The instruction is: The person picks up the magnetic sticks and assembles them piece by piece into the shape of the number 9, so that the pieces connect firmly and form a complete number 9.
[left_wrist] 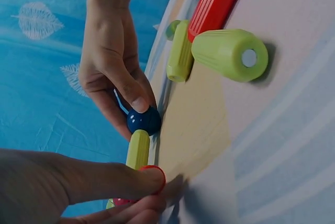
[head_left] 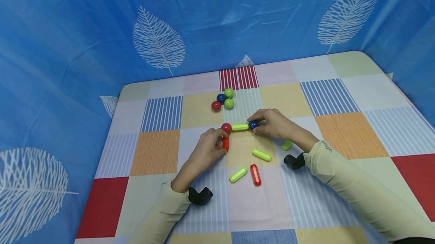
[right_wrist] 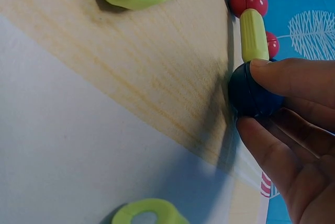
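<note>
A red ball (head_left: 226, 128), a yellow-green rod (head_left: 239, 127) and a dark blue ball (head_left: 253, 125) lie joined in a row on the cloth. My left hand (head_left: 208, 147) pinches a short red rod (head_left: 225, 144) between thumb and fingers. One end of that rod meets the red ball, at about a right angle to the green rod. At the row's other end my right hand (head_left: 275, 124) pinches the blue ball, thumb on one side and fingers on the other, as the right wrist view shows with the blue ball (right_wrist: 254, 93).
Nearer me lie loose green rods (head_left: 261, 155), (head_left: 238, 175) and a loose red rod (head_left: 255, 175). Another green rod (head_left: 287, 145) is partly under my right wrist. Beyond the row sits a cluster of several balls, including a red ball (head_left: 216, 105). A blue curtain (head_left: 217, 21) backs the table.
</note>
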`<state>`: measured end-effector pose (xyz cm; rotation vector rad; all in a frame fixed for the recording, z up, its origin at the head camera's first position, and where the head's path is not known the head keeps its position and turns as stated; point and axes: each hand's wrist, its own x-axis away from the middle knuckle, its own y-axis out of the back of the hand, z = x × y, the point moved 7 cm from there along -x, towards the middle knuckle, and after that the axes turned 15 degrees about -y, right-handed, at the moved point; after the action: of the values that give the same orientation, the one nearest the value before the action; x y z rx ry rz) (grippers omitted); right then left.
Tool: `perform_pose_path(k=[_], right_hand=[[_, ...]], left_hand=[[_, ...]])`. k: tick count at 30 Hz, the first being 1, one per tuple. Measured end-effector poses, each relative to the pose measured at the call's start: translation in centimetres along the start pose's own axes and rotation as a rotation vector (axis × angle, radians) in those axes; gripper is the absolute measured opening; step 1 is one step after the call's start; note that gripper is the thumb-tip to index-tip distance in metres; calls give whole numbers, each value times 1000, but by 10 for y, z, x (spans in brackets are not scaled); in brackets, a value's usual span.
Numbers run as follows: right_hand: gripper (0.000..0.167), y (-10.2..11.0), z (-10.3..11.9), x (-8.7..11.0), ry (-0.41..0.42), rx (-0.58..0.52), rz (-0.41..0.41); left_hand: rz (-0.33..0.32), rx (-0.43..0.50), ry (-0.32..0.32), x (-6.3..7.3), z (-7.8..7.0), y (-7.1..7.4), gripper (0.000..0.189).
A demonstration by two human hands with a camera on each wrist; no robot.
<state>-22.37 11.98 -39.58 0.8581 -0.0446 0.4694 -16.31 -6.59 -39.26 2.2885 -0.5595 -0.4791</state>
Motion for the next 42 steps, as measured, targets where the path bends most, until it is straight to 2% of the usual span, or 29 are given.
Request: perform_pose_path(k=[7,15,27,35,38,42], right_hand=[[36,0,-1,-1,-13,-6,11],[36,1,0,-1,-17,7,10],[37,3,1,-1,-18,7,26],[36,3,2,-2,-2,3,27],[36,4,3,-1,3,5,30],[36,4,4,-1,4,7,31]], left_hand=[[-16,41,-23,-4,-3,1,31],[1,29,-3,-5,-2,0,26],[-11,-26,-22,-6,-3,5,22],[11,-1,-18,-6,-5,4,21],[1,5,-18,-6,-5,9,19],[-46,7,-13,-12,-1,21,15]])
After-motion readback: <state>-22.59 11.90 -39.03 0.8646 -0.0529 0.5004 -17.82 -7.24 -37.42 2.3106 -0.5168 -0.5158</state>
